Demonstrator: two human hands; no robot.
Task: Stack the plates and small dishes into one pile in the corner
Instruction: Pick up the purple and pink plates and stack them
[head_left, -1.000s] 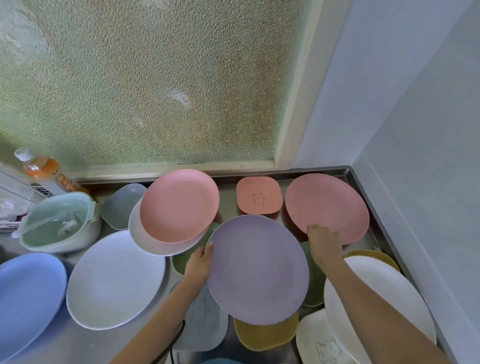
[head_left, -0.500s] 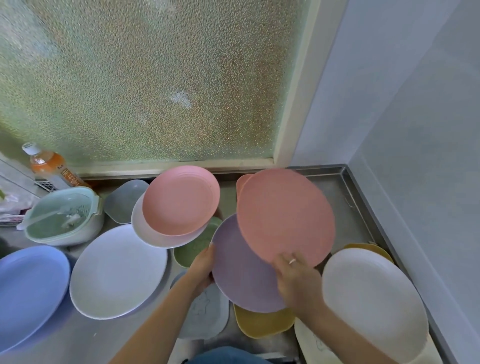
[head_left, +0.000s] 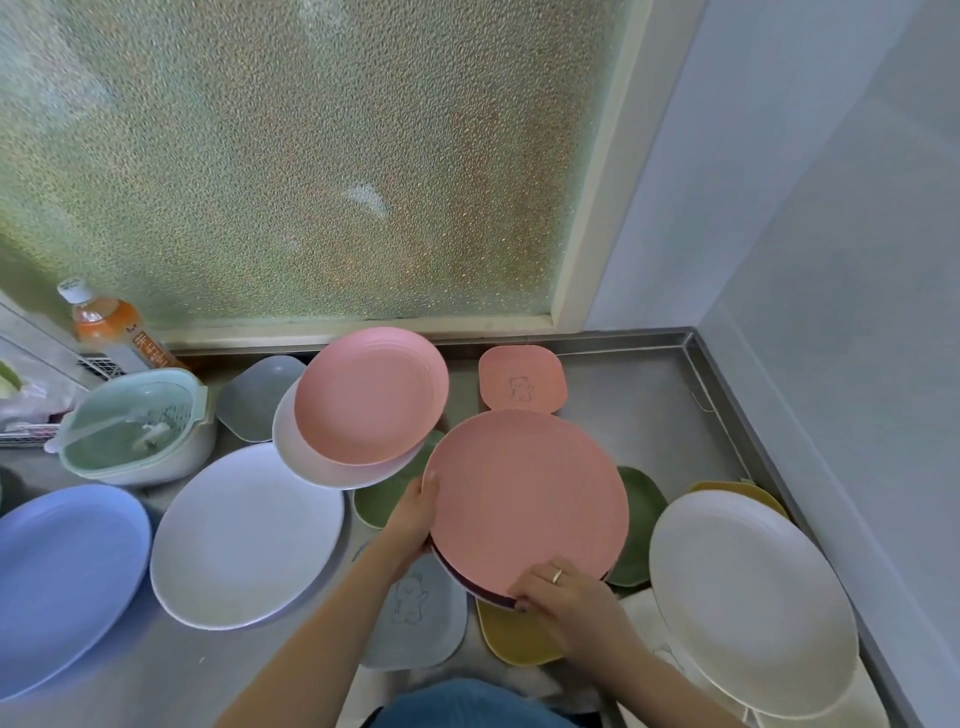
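A large salmon-pink plate (head_left: 527, 499) lies on top of a purple plate (head_left: 467, 582), of which only the near rim shows. My left hand (head_left: 413, 514) grips the left edge of this pair. My right hand (head_left: 563, 595), a ring on one finger, holds the near edge. Around them lie a small pink square dish (head_left: 522, 384), a pink round plate (head_left: 371, 395) on a pale plate (head_left: 311, 457), green dishes (head_left: 639, 525), a yellow dish (head_left: 511, 636) and a grey bear dish (head_left: 413, 616).
A big white plate (head_left: 748, 597) sits at the right, a white oval plate (head_left: 249, 535) and a blue plate (head_left: 62, 577) at the left. A green strainer bowl (head_left: 137, 426) and a drink bottle (head_left: 111, 330) stand far left. The steel counter corner (head_left: 644, 405) meets the wall.
My right hand lifted the salmon plate from the back right corner and brought it over the purple plate, where it now lies flat, covering it. My left hand stayed on the purple plate's edge.
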